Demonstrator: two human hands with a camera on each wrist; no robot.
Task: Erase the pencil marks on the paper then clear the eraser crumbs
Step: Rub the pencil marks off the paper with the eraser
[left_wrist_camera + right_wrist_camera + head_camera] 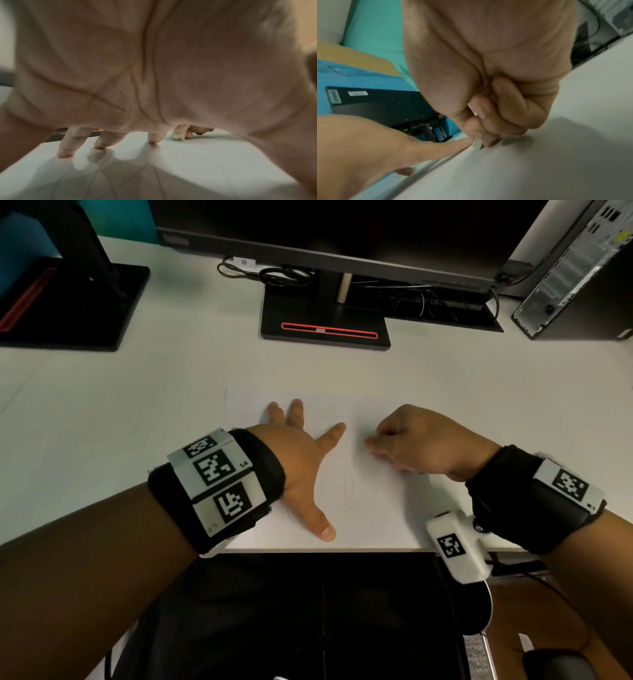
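A white sheet of paper (376,501) with faint pencil lines (347,484) lies near the desk's front edge. My left hand (301,453) is spread flat on the paper, fingers straight, pressing it down. My right hand (411,440) is curled to the right of it and pinches a small white eraser (477,144) whose tip touches the paper. The eraser (178,135) also shows beyond my left fingertips (65,152) in the left wrist view. In the head view the eraser is hidden by the fingers.
A monitor stand (325,316) with a red slot stands behind the paper, a second stand (68,302) at back left and a computer case (579,275) at back right. Cables (267,273) lie behind the stand. The desk edge (342,550) runs just below my hands.
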